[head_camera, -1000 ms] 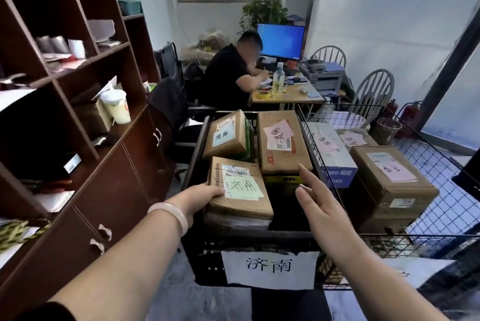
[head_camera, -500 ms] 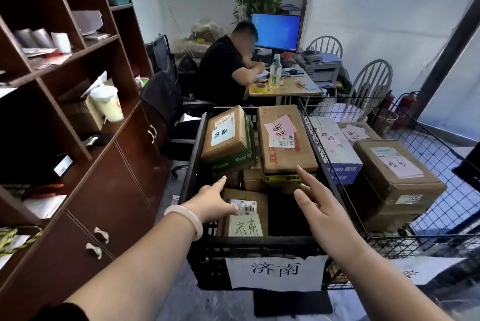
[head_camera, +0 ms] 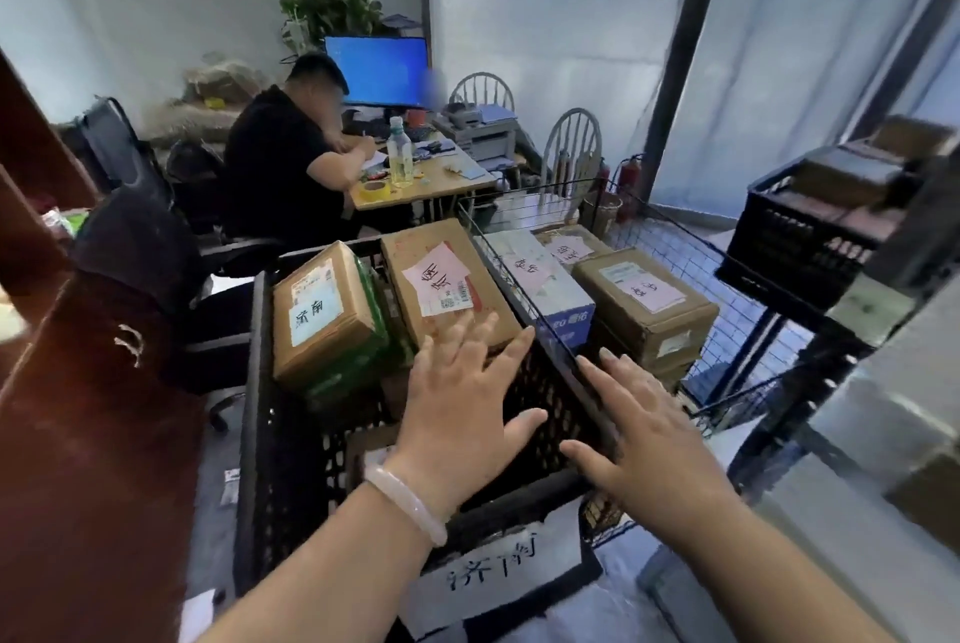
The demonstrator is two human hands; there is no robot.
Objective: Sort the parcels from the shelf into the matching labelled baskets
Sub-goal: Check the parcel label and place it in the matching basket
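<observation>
One head-worn view looks forward and down, tilted, close over the black crate [head_camera: 249, 434], with the table [head_camera: 436, 179] farther off across the room.

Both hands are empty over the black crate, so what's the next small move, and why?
Probably draw both hands back toward the shelf for another parcel. The left hand and right hand hover open, holding nothing, above the black crate, and its parcels already lie inside.

Parcel [head_camera: 371, 455] low in black crate [head_camera: 249, 434] mostly hidden under left hand [head_camera: 457, 419]. Crate label [head_camera: 493, 572] smeared. Right-side crate [head_camera: 815, 231] motion-blurred, shelf cropped at left edge.
</observation>
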